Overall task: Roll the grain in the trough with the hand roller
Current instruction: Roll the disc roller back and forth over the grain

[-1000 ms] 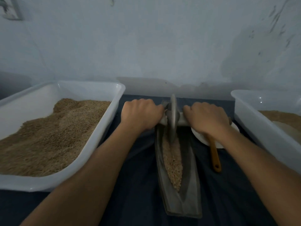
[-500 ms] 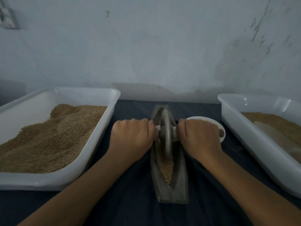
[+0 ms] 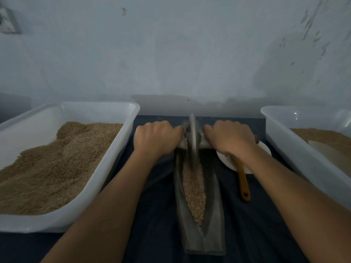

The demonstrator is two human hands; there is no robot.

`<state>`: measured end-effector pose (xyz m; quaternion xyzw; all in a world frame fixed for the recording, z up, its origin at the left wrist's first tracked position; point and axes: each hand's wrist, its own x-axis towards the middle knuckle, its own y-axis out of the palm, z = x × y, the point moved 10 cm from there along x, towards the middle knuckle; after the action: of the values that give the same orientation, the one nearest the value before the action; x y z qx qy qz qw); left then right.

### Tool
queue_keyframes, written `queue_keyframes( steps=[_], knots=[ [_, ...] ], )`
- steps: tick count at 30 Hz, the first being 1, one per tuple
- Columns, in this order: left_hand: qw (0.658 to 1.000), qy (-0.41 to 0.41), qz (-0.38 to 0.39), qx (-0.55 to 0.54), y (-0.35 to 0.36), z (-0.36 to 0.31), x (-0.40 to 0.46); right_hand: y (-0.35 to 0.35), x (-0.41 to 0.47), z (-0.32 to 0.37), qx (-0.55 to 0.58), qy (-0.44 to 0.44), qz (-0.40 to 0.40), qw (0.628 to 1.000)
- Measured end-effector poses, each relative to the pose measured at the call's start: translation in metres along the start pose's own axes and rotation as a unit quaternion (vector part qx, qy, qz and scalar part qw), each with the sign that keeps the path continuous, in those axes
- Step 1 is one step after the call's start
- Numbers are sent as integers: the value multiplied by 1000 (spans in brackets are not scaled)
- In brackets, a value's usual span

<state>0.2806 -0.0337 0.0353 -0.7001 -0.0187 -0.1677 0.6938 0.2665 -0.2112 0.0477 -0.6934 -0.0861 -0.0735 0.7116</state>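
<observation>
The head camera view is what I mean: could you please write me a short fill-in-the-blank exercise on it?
1. The hand roller stands at the ____ end of the trough.
2. The left hand and the right hand each grip a ____ of the roller.
3. The white tub to the left of the trough holds ____.
4. The wooden handle lies to the ____ of the trough.

Missing words: far; handle; grain; right

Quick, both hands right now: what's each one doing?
Left hand: closed, gripping the left handle of the hand roller.
Right hand: closed, gripping the roller's right handle.
</observation>
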Motion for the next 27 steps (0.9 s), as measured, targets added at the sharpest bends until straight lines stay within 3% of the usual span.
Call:
queue_keyframes(
  steps=[3, 5, 8, 10, 12, 18, 22, 27],
  knots=[
    [996, -30, 68, -42, 12, 9, 23, 17, 21, 3, -33, -39, 116, 992],
    [996, -19, 79, -35, 12, 6, 25, 23, 19, 2, -30, -43, 149, 987],
    [999, 26, 32, 10, 3, 0, 1, 4, 4, 16, -71, -73, 59, 993],
    [987, 110, -73, 93, -11, -19, -38, -10, -21, 24, -81, -93, -49, 991],
    [979, 138, -119, 90, -20, -29, -79, -17, -55, 28, -66, -130, -122, 982],
    [972, 149, -101, 149, -27, -34, -110, -10, -87, 11, 25, -123, -122, 985],
    [976, 144, -100, 131, -27, -31, -91, -14, -70, 18, -35, -127, -158, 979],
    [997, 59, -13, 52, -10, -15, -8, 6, -14, 1, -28, -57, -28, 998]
  ],
)
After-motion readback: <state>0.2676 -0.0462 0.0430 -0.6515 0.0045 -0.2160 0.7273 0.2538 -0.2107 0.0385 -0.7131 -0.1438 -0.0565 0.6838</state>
